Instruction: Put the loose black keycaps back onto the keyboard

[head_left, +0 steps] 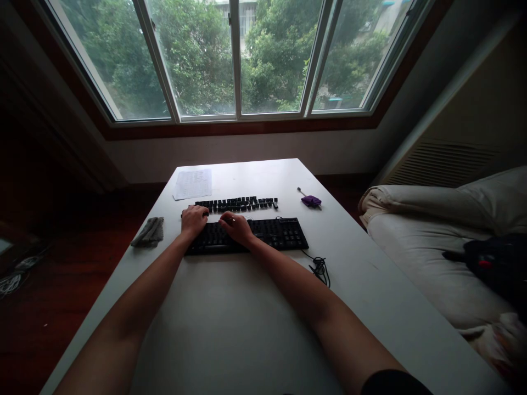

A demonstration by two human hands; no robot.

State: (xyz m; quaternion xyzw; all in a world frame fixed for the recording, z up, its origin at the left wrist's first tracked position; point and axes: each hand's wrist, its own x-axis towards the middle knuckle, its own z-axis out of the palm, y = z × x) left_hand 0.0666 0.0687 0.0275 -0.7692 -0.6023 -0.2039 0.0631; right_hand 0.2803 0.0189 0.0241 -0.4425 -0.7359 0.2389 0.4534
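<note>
A black keyboard (280,233) lies on the white table (255,307), its right part plainly in sight. Behind it are rows of loose black keycaps (247,205). My left hand (194,220) is at the keyboard's far left corner, fingers curled in toward the left end of the keycaps; what they hold, if anything, is hidden. Over the middle of the keyboard, my right hand (237,226) has its thumb and fingers pinched together. Anything between those fingertips is too small to make out.
Left of the keyboard lies a grey cloth (149,232), with a printed paper sheet (192,184) farther back. A purple object with a thin stick (311,201) rests at the right, and a coiled black cable (320,269) nearer. A beige sofa (411,263) flanks the table.
</note>
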